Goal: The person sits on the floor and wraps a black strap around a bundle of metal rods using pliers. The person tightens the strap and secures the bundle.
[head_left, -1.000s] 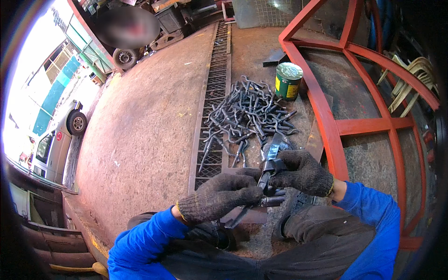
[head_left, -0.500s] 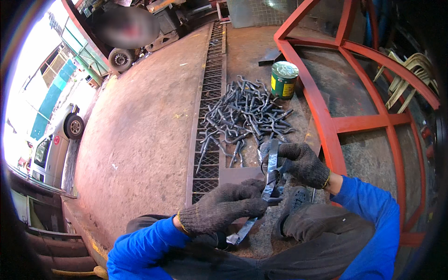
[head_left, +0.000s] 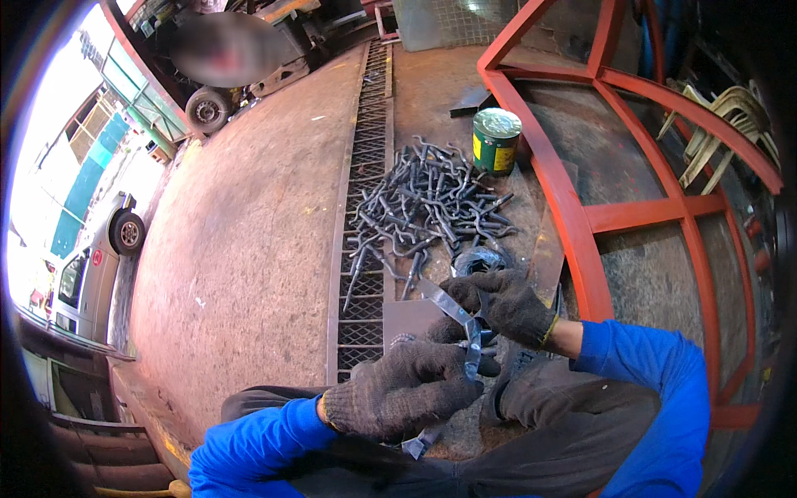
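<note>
Both hands are gloved in dark knit and closed on one thin metal strip (head_left: 452, 309), which runs slantwise over the person's lap: the left hand (head_left: 398, 390) is wrapped in a near fist around its lower half, with the bottom end poking out below the glove, and the right hand (head_left: 506, 303) pinches the upper part, fingers curled, just above a small dark clamp-like piece (head_left: 475, 336) where the two hands meet. What that piece is I cannot tell for sure, as the gloves cover most of it. The main risk, as I judge it, is the strip itself: it looks thin and sharp-edged, and if it slips or springs while being bent or pulled, the edge could drag through a knit glove or flick toward the knees. The free upper end points at the pile of bent steel rods (head_left: 432, 207) lying on the floor beside the long drain grate (head_left: 365, 207), so a sudden release could send it into that heap or down through the grate slots. The green and yellow paint can (head_left: 496, 139) stands near the far edge of the pile, close to the red steel frame (head_left: 573, 232), and a sliding rod could tip it.
</note>
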